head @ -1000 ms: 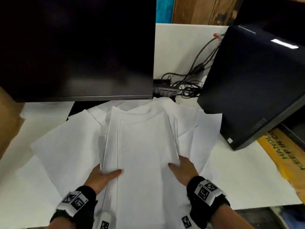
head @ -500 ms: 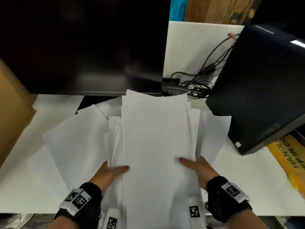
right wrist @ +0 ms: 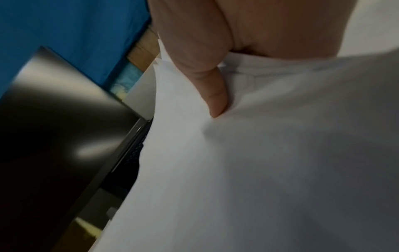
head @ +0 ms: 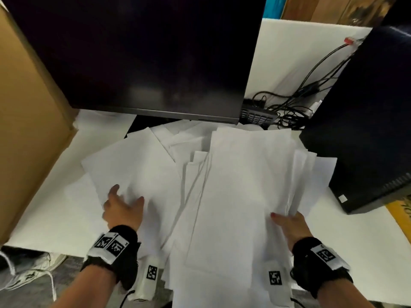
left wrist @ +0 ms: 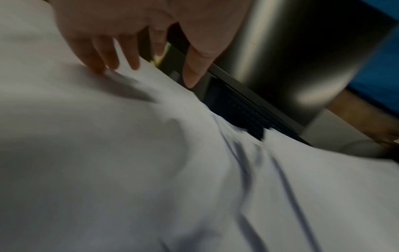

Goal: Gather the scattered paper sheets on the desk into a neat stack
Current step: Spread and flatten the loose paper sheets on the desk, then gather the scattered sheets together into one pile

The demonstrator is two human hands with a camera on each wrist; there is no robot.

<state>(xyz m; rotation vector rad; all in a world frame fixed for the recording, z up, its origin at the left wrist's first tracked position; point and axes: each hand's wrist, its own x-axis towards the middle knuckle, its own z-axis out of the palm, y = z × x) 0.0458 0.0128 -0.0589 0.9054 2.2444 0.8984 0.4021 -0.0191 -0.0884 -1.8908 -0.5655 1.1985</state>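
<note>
Honestly, with my right hand [head: 290, 227] pinching the half-gathered bundle of white paper sheets [head: 240, 196] mid-surface and my left hand [head: 123, 210] spread flat on the loose white sheet [head: 133, 165] leftward, one careless drag could crease it.

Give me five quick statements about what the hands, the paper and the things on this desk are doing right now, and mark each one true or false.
1. The right hand grips the edge of the gathered bundle of sheets. True.
2. The left hand grips that same bundle. False: it lies with spread fingers on a loose sheet left of the bundle.
3. Every sheet is already in one neat stack. False: sheets are fanned out to the left and behind the bundle.
4. The monitor screen is dark. True.
5. A cardboard box stands at the left of the desk. True.
</note>
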